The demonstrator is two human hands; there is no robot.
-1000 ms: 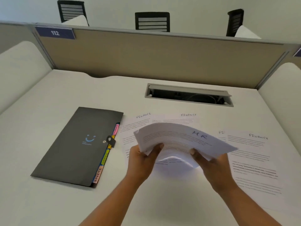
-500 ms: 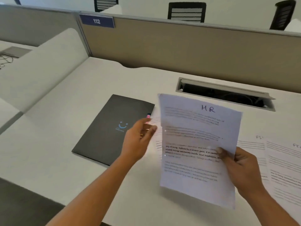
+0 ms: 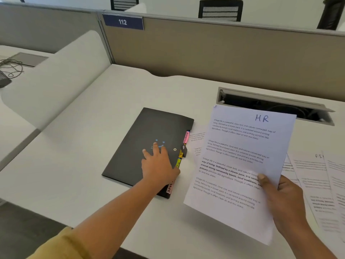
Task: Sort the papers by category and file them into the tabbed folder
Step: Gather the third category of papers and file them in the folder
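Observation:
A black tabbed folder (image 3: 138, 144) lies closed on the white desk, its coloured tabs (image 3: 182, 152) along the right edge. My left hand (image 3: 158, 165) rests flat on its cover, fingers spread near the blue logo. My right hand (image 3: 281, 200) grips a stack of papers headed "HR" (image 3: 240, 161) by the right edge, thumb on top, lifted above the desk to the right of the folder. More sheets (image 3: 315, 184), one headed with "FI", lie on the desk at the right. Another sheet (image 3: 197, 141) peeks out between the folder and the held stack.
A cable hatch (image 3: 276, 104) is sunk into the desk behind the papers. A tan partition (image 3: 224, 49) with a "112" plate (image 3: 122, 22) closes the back. A white side divider (image 3: 61, 75) stands on the left. The desk's near edge (image 3: 112, 245) runs below my arms.
My left hand has let go of the HR stack and moved left onto the folder's cover. My right hand alone holds the papers upright. The view has swung left.

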